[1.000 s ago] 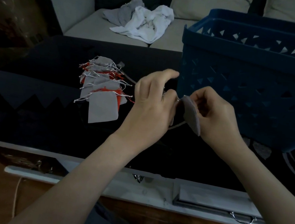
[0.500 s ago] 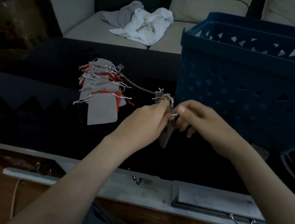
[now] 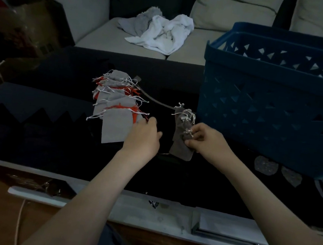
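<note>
The right hand (image 3: 205,143), towards the middle of the desk (image 3: 49,148), pinches a dark grey drawstring pouch (image 3: 181,148) by its white cord. The left hand (image 3: 143,138) sits at the right edge of the pile of grey pouches (image 3: 114,124), fingers bent. In this dim light I cannot tell whether it grips anything. A blue basket (image 3: 272,109) stands at the far right corner.
</note>
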Tool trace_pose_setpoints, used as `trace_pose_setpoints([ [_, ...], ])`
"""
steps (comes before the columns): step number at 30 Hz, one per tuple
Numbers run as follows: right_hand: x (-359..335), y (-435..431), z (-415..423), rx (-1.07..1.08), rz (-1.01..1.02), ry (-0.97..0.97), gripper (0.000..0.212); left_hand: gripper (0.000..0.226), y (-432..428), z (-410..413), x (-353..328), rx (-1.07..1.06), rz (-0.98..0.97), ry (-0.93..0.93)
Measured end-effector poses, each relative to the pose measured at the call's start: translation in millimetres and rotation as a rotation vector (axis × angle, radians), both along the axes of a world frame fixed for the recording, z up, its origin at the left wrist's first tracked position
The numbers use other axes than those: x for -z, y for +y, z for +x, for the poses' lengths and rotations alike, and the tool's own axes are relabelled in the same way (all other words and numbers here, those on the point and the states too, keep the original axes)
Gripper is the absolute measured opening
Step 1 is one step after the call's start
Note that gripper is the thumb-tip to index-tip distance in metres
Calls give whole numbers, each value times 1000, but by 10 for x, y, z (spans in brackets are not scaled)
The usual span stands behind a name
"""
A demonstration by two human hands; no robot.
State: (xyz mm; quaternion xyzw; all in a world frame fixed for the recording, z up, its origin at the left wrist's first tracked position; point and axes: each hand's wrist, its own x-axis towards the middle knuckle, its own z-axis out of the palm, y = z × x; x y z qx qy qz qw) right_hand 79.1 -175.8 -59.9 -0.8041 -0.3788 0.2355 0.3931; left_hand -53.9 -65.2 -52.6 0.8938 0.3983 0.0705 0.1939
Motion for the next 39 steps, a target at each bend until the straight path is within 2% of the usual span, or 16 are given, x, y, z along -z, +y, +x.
trace_pose_setpoints([
  [4,69,142,22,-15,-11,-211,23,45,77,-30,30,-28,132,104],
  [8,97,252,11,43,38,-371,30,48,181,-89,17,-206,339,142],
  [11,86,301,13,61,32,-421,34,50,273,-170,19,-218,190,241],
  [14,68,331,-13,43,59,-448,29,36,344,-257,38,-173,-13,262],
  [19,-14,336,-157,16,184,-470,27,29,376,-341,6,-164,-65,146],
  [21,-49,350,-237,-11,203,-378,19,26,316,-347,-58,-167,-3,82],
  [22,-65,367,-282,-6,201,-265,14,26,267,-343,-98,-156,43,56],
  [26,-152,435,-464,57,267,587,24,24,-35,-291,-261,69,216,-5],
  [28,-177,439,-463,62,303,802,31,20,-182,-265,-313,257,201,-83],
  [30,-194,420,-434,134,297,818,31,14,-268,-239,-322,414,104,-121],
  [32,-196,363,-399,206,306,783,25,15,-297,-211,-302,446,-19,-112],
  [37,-224,138,-319,193,381,770,24,65,-96,-221,-215,87,-157,-128],
  [39,-239,63,-274,166,363,782,28,73,-29,-223,-195,23,-205,-65],
])
